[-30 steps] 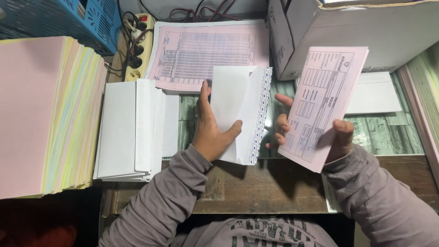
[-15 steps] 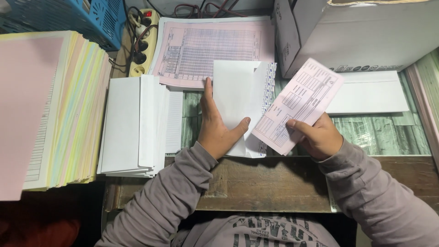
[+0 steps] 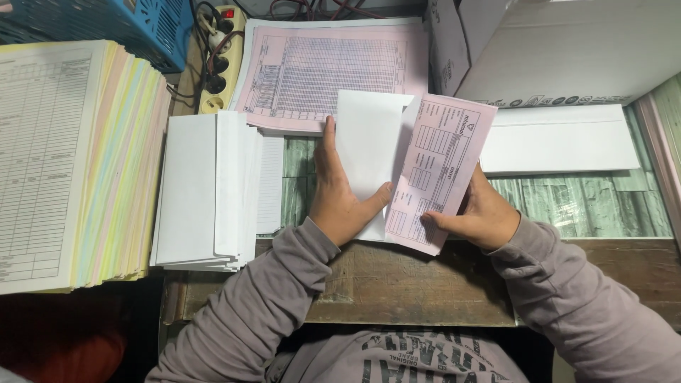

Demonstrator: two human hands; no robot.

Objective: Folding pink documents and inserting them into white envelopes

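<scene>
My left hand pinches the white envelope flat on the desk; my right hand grips the folded pink form touching its open edge.

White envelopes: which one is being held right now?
The upright white paper envelope at centre, pinned by the left hand; the stacked white envelopes and the long white envelope lie untouched.
</scene>
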